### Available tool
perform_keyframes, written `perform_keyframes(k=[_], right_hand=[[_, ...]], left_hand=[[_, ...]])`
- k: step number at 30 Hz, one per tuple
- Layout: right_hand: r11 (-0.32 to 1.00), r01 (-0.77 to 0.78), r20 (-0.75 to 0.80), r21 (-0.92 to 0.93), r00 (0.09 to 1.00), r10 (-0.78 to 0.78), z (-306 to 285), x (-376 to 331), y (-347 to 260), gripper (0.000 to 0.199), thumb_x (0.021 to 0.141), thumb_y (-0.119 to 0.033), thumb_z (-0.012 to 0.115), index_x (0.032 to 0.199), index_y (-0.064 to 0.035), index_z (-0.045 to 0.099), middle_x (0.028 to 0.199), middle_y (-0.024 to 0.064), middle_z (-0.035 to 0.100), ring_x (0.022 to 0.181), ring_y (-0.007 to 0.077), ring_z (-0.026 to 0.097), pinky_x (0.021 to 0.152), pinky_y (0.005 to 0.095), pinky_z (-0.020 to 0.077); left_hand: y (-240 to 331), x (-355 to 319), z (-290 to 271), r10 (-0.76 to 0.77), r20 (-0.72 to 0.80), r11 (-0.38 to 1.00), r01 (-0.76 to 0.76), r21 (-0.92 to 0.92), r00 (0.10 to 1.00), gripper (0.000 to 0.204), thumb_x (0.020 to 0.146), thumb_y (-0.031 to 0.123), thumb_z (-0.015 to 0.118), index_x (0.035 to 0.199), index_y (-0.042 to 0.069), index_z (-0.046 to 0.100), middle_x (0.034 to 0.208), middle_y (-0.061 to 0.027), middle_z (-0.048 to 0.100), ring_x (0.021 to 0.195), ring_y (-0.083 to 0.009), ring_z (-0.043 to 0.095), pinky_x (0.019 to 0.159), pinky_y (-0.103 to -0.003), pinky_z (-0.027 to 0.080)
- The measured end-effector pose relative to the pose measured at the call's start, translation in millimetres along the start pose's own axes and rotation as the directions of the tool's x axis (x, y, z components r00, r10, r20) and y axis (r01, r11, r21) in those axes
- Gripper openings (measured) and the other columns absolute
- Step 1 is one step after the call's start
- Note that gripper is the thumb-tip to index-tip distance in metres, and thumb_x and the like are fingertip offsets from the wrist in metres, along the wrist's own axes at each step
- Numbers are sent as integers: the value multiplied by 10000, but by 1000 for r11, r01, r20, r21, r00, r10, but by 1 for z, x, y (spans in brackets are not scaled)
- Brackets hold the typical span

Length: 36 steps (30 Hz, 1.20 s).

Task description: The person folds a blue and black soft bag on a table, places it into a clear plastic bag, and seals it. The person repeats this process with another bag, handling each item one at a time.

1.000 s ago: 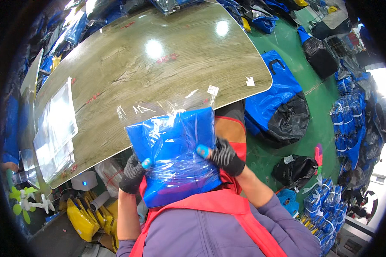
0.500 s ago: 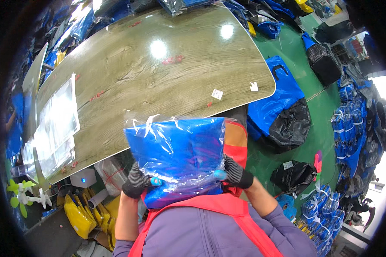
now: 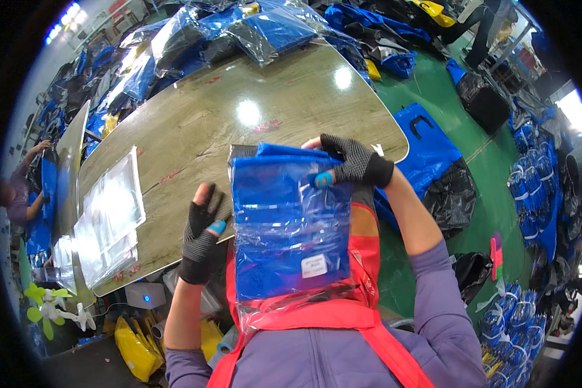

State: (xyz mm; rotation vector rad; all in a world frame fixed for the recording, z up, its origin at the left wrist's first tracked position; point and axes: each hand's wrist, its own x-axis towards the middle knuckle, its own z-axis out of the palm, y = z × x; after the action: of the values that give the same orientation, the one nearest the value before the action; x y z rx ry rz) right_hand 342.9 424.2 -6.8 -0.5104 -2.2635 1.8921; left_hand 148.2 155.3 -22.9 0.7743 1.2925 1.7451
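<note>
My right hand (image 3: 352, 161) has this plastic-wrapped blue packet (image 3: 288, 220) pinched near its top right corner over my red apron (image 3: 330, 314), left hand (image 3: 202, 238) open beside it; probably light, soft, slippery, so grab the folded edge.

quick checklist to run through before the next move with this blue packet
1. Right hand grips the blue packet: ok, at its upper right corner.
2. Left hand grips it too: not ok, it is open beside the left edge.
3. White label faces up: ok, low on the packet's right side.
4. Clear wrapper sealed: cannot tell, no closure shows clearly.
5. Clear bags on the table: ok, at its left.
</note>
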Motion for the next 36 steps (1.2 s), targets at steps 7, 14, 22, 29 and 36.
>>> perform_keyframes(k=[7,14,22,29,36], right_hand=[[505,48,29,-862,999,-46,52,-18,-12,1031,592,-694,754,1316,-18,468,1118,206,623,1046,376,615,889,420,493],[764,-7,17,-645,1000,23,51,0,-29,955,588,-641,793,1220,23,526,983,225,655,942,386,652,824,410,518],[901,9,231,-434,968,101,63,13,-10,953,624,-560,804,1291,50,501,1117,263,635,1042,365,632,905,385,485],[894,79,256,-442,966,41,71,30,1,846,633,-629,741,1212,-37,563,1026,255,657,994,402,634,863,447,489],[869,116,266,-481,964,19,51,17,-25,981,647,-649,723,1430,-179,364,1120,265,604,974,441,609,859,472,483]], left_hand=[[-45,5,19,-299,-24,950,296,-105,954,849,693,86,831,1382,67,335,1246,-121,550,1129,-220,542,962,-365,458],[-42,-3,29,-51,10,997,51,-49,999,1009,694,71,825,1464,125,175,1281,-121,537,1122,-222,550,949,-358,464],[-41,-6,7,-452,59,892,453,-4,890,360,740,167,815,1037,17,675,878,-27,686,775,-82,598,697,-249,492],[-47,-3,8,-317,-89,909,330,255,944,381,803,293,752,1052,20,661,880,-16,664,768,-107,587,722,-279,491],[-58,29,2,-39,-190,999,32,-40,981,563,821,130,725,1302,-36,487,1174,-137,618,1002,-201,615,893,-347,490]])
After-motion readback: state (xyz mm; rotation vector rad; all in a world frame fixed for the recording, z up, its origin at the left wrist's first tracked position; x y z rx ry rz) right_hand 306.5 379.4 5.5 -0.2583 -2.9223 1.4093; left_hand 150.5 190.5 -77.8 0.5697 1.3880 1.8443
